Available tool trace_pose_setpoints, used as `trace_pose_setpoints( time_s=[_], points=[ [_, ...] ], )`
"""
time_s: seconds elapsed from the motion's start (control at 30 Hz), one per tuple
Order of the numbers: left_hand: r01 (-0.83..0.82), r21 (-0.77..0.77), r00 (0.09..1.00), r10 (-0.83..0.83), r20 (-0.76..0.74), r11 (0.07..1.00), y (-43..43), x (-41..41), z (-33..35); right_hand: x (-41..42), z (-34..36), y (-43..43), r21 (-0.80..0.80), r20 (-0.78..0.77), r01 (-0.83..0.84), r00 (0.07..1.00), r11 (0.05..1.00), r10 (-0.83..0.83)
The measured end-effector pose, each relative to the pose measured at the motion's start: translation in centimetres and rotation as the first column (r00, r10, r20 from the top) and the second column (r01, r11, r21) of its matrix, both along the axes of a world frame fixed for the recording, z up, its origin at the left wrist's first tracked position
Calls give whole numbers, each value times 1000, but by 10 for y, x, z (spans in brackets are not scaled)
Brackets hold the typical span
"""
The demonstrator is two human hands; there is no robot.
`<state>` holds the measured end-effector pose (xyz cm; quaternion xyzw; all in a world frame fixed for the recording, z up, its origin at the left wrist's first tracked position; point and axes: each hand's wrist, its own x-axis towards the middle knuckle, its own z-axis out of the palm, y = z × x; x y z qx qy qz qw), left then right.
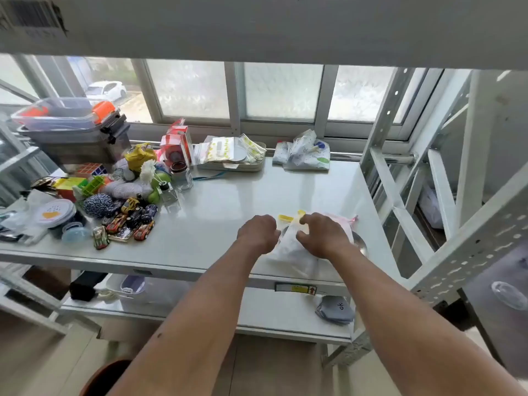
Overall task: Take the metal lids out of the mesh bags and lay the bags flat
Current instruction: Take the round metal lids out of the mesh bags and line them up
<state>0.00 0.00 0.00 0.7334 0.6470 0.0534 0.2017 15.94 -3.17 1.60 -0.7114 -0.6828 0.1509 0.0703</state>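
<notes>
A white mesh bag (291,252) with a yellow trim at its mouth lies near the front right of the table (228,201). My left hand (258,232) is closed on the bag's left edge by the mouth. My right hand (324,234) grips the bag's top right, fingers curled over the yellow trim. A pink-trimmed mesh bag (347,224) lies just behind my right hand. The rim of a metal lid (361,245) shows to the right of my right wrist. Whether a lid is inside the white bag is hidden.
A heap of toy cars (128,221), yarn, cubes and jars fills the table's left side. A tray of zip pouches (231,155) and folded cloth bags (305,155) sit by the window. Metal shelf posts (400,155) stand close on the right. A lower shelf holds small items.
</notes>
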Motion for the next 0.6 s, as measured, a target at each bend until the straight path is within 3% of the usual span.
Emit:
trace_pose_setpoints(
  time_s=[0.13,0.3,0.6],
  points=[
    [-56,-50,998,55,-12,997,0,10,-9,-8,-11,0,36,10,-117,993,993,116],
    [-102,-63,993,105,48,993,15,19,-27,-16,-21,15,65,-4,-121,993,990,122],
    [-126,-204,970,164,182,971,42,16,-41,-34,-31,25,-19,-173,91,981,996,-92]
  ],
)
